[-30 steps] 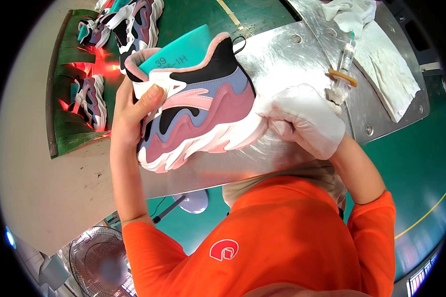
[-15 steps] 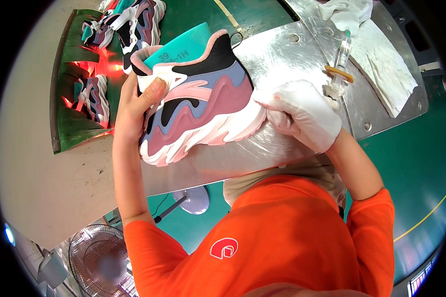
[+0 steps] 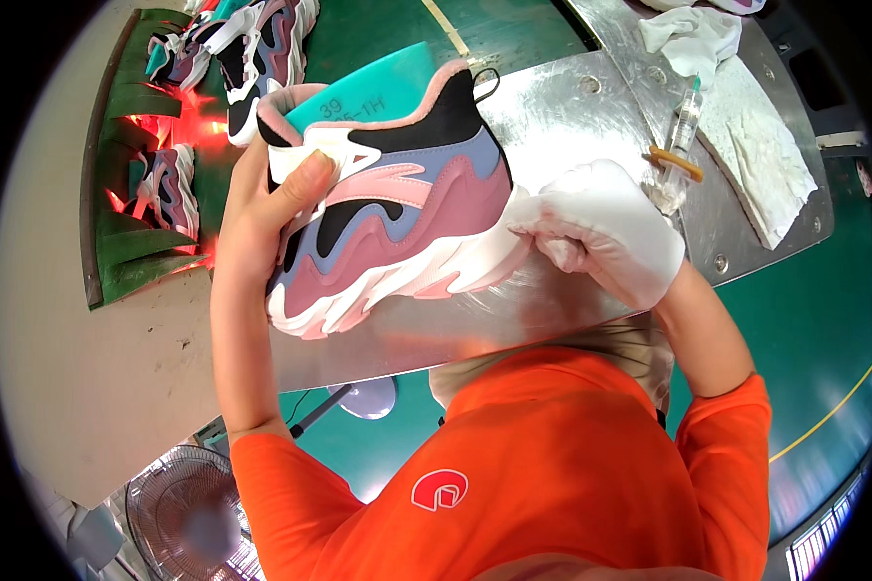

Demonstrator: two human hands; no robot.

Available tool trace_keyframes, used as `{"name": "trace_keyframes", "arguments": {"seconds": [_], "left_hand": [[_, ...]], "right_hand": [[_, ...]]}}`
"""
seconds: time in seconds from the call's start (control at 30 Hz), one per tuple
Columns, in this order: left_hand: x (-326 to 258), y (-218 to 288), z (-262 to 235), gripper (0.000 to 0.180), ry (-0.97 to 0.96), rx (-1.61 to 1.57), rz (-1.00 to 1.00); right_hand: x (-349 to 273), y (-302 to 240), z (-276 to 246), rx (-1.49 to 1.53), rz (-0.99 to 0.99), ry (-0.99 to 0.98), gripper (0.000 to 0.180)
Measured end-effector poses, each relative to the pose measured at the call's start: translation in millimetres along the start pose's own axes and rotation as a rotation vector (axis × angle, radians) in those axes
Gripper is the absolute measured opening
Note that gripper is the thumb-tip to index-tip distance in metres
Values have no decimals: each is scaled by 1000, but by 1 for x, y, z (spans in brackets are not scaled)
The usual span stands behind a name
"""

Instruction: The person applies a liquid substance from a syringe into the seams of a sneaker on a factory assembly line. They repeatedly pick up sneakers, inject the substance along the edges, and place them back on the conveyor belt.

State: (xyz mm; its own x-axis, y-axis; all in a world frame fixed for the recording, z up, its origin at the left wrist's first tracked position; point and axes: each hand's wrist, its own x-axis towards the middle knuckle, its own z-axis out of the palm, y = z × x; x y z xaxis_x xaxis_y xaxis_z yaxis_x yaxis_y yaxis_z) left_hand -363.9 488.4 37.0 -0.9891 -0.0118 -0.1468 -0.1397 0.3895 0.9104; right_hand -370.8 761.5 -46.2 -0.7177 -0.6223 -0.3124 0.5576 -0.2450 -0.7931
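Note:
A chunky sneaker in pink, mauve, blue-grey and black is held up over the metal table, its side facing me and its heel to the right. A teal shoe last sticks up out of its collar. My left hand is bare and closed round the front of the shoe, thumb across the white lace area. My right hand, in what looks like a thin white glove, has its fingers bunched against the heel end of the white sole. Whether these fingertips pinch anything small is hidden.
The metal table bears a syringe with a tan flange, a white pad and a crumpled white cloth. More sneakers sit on a green conveyor at left, by red-glowing green flaps. Below stands a fan.
My right hand has shifted slightly right and down, still at the heel of the sole. The shoe has tilted a little in my left hand's hold. The whole view has shifted slightly.

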Motion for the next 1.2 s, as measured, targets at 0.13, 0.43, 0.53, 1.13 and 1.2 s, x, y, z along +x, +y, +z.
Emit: {"name": "trace_keyframes", "arguments": {"seconds": [0.13, 0.43, 0.53, 1.13, 1.2], "left_hand": [[1, -4, -1, 73, -20, -13, 40], [-1, -4, -3, 77, -39, -26, 47], [-1, -1, 0, 78, -19, -31, 36], [-3, 1, 8, 70, -25, -48, 26], [-3, 2, 10, 71, -9, -41, 26]], "right_hand": [[1, -4, 0, -3, -17, -22, 23], [-1, 2, -3, 21, -39, -25, 30], [-1, 2, -3, -13, -32, -3, 31], [-3, 4, -8, -182, -73, 7, 18], [-4, 1, -7, -184, -40, -6, 18]]}}
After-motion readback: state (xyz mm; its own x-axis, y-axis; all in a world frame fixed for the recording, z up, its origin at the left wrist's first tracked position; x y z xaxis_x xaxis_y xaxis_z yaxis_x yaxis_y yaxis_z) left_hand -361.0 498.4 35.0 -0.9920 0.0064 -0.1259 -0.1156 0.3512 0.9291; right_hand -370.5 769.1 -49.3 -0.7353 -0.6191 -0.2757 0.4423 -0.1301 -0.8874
